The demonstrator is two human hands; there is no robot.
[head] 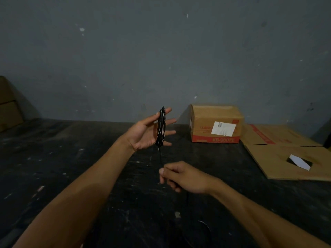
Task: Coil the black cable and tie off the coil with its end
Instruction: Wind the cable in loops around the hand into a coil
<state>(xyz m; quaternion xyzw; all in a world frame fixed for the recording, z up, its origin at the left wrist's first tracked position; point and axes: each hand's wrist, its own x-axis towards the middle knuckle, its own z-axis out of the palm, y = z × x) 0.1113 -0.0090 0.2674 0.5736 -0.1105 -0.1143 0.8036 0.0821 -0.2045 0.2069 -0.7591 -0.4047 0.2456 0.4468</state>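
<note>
the left hand is spread wide with the black cable looped around its fingers; the right hand pinches the cable's loose end.

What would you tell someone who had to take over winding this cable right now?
Left hand: open, fingers spread, the coil of black cable wound around them.
Right hand: pinches the loose strand hanging taut below the coil.
Done: several turns wound.
Left: more cable trails onto the dark table; wind it on, then tie the coil off with its end.
</note>
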